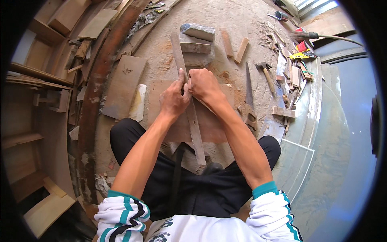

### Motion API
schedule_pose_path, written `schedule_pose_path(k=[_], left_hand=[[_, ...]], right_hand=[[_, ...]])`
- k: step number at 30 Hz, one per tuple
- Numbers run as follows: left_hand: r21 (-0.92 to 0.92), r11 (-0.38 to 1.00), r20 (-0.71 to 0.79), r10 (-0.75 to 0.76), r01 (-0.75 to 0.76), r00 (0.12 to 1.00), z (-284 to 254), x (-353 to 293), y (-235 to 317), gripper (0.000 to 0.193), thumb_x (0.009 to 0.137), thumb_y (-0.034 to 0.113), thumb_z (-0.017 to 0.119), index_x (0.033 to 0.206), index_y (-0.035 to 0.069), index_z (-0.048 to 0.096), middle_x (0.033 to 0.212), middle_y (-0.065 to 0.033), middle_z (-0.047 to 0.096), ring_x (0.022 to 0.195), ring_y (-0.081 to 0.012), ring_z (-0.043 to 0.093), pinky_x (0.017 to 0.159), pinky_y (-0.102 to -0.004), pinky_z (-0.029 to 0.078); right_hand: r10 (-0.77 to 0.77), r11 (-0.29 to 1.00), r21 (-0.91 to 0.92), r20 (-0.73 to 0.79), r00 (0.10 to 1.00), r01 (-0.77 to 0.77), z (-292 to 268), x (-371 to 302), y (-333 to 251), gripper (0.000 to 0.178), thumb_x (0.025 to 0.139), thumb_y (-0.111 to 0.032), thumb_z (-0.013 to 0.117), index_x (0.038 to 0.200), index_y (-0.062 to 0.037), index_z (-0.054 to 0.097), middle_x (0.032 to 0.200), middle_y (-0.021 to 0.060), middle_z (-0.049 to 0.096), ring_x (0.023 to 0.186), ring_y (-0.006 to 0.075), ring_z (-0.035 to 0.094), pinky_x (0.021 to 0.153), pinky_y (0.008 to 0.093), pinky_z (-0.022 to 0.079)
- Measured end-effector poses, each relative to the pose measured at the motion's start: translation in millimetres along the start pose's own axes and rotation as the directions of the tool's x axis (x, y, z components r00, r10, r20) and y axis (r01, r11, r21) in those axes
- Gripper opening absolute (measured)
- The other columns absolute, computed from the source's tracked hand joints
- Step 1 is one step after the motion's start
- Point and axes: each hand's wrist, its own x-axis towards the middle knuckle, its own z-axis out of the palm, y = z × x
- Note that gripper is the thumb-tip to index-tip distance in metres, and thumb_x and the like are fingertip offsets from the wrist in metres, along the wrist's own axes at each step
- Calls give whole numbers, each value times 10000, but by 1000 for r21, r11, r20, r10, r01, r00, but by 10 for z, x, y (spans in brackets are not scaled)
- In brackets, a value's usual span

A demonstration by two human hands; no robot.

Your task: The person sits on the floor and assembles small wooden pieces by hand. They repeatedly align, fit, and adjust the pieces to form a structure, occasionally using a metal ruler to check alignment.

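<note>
A long, narrow wooden strip [195, 131] runs away from me between my knees, crossing a flat brown board [161, 131] on the ground. My left hand [174, 98] is closed around the strip near its middle, its thumb and a finger pointing up. Right beside it, my right hand [204, 85] is curled tight against the strip's edge, and whatever its fingers pinch is hidden. Just beyond my hands, the strip's far part passes alongside a stone-like block [197, 31] with a wood piece [195, 48] by it.
To my right lie a handsaw [249, 90], a hammer [267, 78] and a heap of wood offcuts [294, 76]. Two short wood pieces, one of them a batten [241, 50], lie ahead. A loose panel [125, 84] is at left, near wooden shelving [24, 139]. Glass sheets [326, 161] cover the far right.
</note>
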Motion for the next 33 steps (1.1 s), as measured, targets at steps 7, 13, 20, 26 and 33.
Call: schedule_pose_path(k=[7, 13, 20, 26, 33], left_hand=[[2, 999, 41, -38, 38, 998, -13, -7, 44, 607, 982, 299, 513, 1564, 166, 404, 1086, -114, 713, 923, -362, 706, 793, -485, 571], [24, 999, 36, -43, 42, 998, -36, 3, 65, 602, 976, 305, 504, 1551, 144, 426, 1088, -112, 721, 913, -359, 710, 793, -481, 573], [35, 999, 8, -11, 11, 1000, 20, 11, 8, 590, 976, 304, 507, 1539, 138, 447, 1070, -115, 727, 905, -355, 713, 788, -473, 574], [22, 1000, -17, 23, -23, 1000, 6, 8, 10, 596, 972, 277, 533, 1544, 138, 437, 1066, -112, 726, 904, -350, 714, 781, -467, 572], [18, 999, -4, 29, -29, 1000, 37, 16, -26, 598, 971, 269, 547, 1546, 147, 435, 1038, -112, 724, 886, -350, 713, 751, -463, 565]], right_hand=[[-127, 991, -45, -79, 989, 124, 86, -139, 57, 168, 818, -133, 703, 808, 35, 697, 808, 261, 702, 820, 421, 715, 748, 495, 585], [-112, 988, 86, -196, 974, 131, 175, -449, 58, 169, 885, -113, 586, 783, 11, 640, 791, 265, 675, 799, 436, 676, 710, 520, 543], [-56, 991, 105, -248, 967, 84, 92, -279, 119, 178, 874, -151, 635, 836, 21, 665, 816, 264, 689, 821, 449, 693, 741, 505, 563], [-16, 1000, 26, -88, 996, 18, 118, -84, 81, 246, 789, -212, 753, 826, 16, 666, 811, 255, 695, 832, 438, 699, 742, 498, 572], [-92, 990, -107, -45, 995, 86, 146, 12, 42, 145, 822, -131, 694, 821, 5, 742, 784, 247, 714, 812, 382, 744, 732, 449, 613]])
